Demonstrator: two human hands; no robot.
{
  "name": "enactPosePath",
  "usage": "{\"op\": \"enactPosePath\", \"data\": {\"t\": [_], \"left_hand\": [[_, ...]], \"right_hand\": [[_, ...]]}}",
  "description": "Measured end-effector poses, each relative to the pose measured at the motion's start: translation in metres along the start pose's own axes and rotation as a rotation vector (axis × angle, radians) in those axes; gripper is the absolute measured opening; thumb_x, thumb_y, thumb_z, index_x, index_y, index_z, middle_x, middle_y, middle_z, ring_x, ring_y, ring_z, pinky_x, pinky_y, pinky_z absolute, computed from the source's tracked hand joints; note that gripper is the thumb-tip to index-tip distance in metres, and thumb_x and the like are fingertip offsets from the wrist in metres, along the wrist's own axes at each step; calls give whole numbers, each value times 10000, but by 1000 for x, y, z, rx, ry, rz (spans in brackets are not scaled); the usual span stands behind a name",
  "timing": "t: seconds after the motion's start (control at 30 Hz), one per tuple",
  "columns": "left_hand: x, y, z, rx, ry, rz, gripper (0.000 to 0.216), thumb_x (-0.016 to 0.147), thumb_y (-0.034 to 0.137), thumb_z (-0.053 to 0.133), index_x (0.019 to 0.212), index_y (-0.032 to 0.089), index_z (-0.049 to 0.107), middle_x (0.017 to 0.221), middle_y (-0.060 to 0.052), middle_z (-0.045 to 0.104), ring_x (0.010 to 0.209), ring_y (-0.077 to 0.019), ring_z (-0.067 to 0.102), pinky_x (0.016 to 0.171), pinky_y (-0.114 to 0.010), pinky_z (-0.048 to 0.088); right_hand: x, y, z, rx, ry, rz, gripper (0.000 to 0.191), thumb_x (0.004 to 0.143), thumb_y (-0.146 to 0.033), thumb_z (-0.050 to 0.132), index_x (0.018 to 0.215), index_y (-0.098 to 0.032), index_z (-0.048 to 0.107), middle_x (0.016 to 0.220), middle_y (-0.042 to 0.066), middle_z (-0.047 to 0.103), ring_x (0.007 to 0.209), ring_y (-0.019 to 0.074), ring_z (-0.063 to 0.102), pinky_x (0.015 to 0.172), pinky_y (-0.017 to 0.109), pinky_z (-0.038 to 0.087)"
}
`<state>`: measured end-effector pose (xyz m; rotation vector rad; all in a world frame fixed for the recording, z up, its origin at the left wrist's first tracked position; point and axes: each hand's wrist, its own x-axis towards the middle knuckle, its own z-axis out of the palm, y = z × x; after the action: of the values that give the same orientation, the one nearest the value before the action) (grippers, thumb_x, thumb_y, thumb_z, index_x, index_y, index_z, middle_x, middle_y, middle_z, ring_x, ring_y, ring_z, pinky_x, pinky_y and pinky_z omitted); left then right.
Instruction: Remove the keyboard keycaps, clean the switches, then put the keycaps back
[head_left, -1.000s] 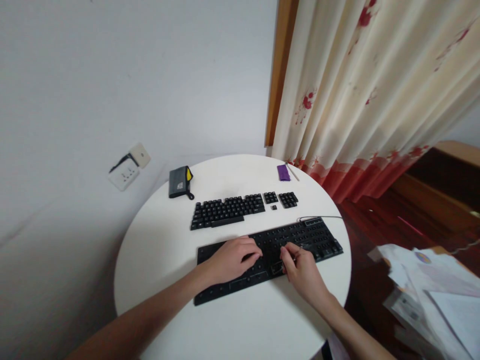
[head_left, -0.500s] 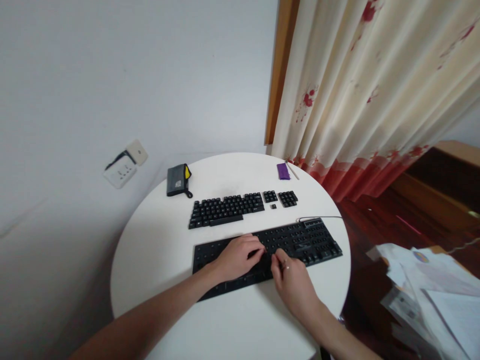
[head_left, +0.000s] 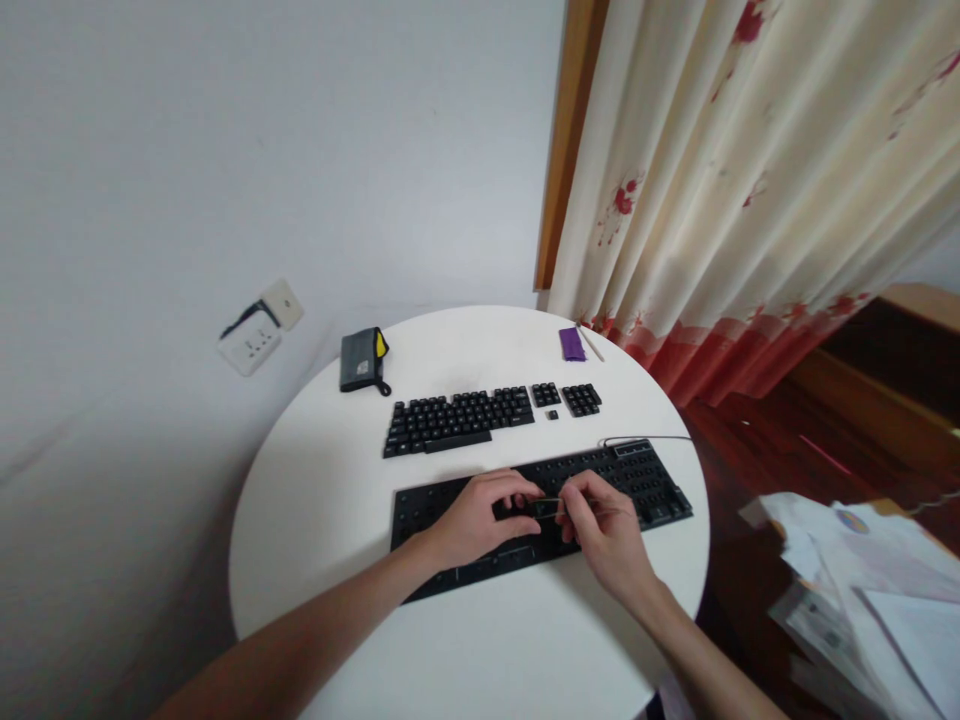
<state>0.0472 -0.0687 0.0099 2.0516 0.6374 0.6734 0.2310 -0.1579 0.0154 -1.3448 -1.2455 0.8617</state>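
A black keyboard base (head_left: 480, 575) with its keycaps off lies across the near part of the round white table, under both hands. My right hand (head_left: 600, 520) is closed over its right-middle part, pinching a thin wire keycap puller (head_left: 550, 500). The puller's wires point left, toward the other hand. My left hand (head_left: 487, 515) hovers over the middle of the base, thumb and fingers apart around the wire ends. Whether a keycap sits at those ends is too dark to make out. Behind the base, loose black keycaps (head_left: 461, 415) are laid out in keyboard order.
A grey pouch (head_left: 360, 360) with a yellow edge rests at the table's back left. At the back right are a purple cloth (head_left: 572, 344) and a thin stick (head_left: 591, 343). A cable (head_left: 652, 437) leaves the base rightward. Papers (head_left: 862, 570) lie beyond the table's right edge.
My right hand has turned and moved up and right, bringing the wire puller into sight. The fingers of my left hand have spread apart. The view has shifted slightly.
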Motion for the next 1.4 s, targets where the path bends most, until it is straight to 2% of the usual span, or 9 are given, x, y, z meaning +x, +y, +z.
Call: {"op": "enactPosePath", "data": {"t": [0.1,0.2,0.33,0.5,0.63,0.73,0.87,1.13,1.4], "left_hand": [[-2,0,-1,9,104,6,148,827,208,734,971,182,717,876,-23,678,782,-148,618,732,-265,505],[-3,-3,-2,104,152,49,116,858,196,692,972,185,717,877,-37,687,801,-162,625,755,-288,516],[-3,-10,-1,217,164,106,138,904,221,646,1025,194,707,978,-65,690,923,-192,629,860,-343,524],[-6,-14,1,265,208,179,165,923,224,624,1067,187,697,1018,-77,679,946,-187,631,871,-341,540],[-5,-10,-4,251,272,173,171,922,218,622,1075,188,692,1016,-75,687,947,-186,641,881,-339,544],[-3,-10,-10,198,323,71,172,890,210,661,1060,187,668,980,-49,697,871,-165,654,838,-317,555],[0,-16,-18,163,340,-24,136,871,222,683,990,183,630,891,-10,690,812,-151,654,775,-290,552],[2,-32,-40,234,259,-21,93,878,253,680,954,207,651,905,2,687,839,-156,640,798,-294,521],[9,-72,-89,743,300,12,160,783,323,787,929,259,771,954,-39,614,929,-231,514,860,-390,452]], "right_hand": [[7,-3,9,-99,-10,-45,322,986,-429,472,840,-187,624,741,18,639,683,146,614,627,233,498],[13,0,17,-52,-47,11,402,994,-476,423,947,-175,684,884,70,704,823,194,666,727,278,552],[19,7,24,-94,-11,27,476,974,-528,433,920,-151,720,867,108,727,761,221,679,701,314,568],[25,5,28,-156,51,53,478,974,-527,430,892,-145,706,786,108,711,690,222,659,668,313,543],[29,-2,24,-359,81,-136,414,1011,-416,376,859,-164,668,914,119,664,878,233,637,833,342,501],[33,-6,23,-414,-84,-296,325,1023,-280,339,1022,-177,647,1054,111,610,986,207,604,903,321,473],[42,-8,26,-546,-295,-336,316,979,-122,376,1206,-198,583,1085,88,605,946,188,618,870,303,481],[76,-5,33,-793,-363,-342,100,934,-186,587,1016,-207,640,983,35,653,898,176,639,788,259,439],[122,15,37,-1017,-382,-168,126,907,-213,636,1026,-207,678,1073,52,693,1016,204,636,798,259,399]]}}
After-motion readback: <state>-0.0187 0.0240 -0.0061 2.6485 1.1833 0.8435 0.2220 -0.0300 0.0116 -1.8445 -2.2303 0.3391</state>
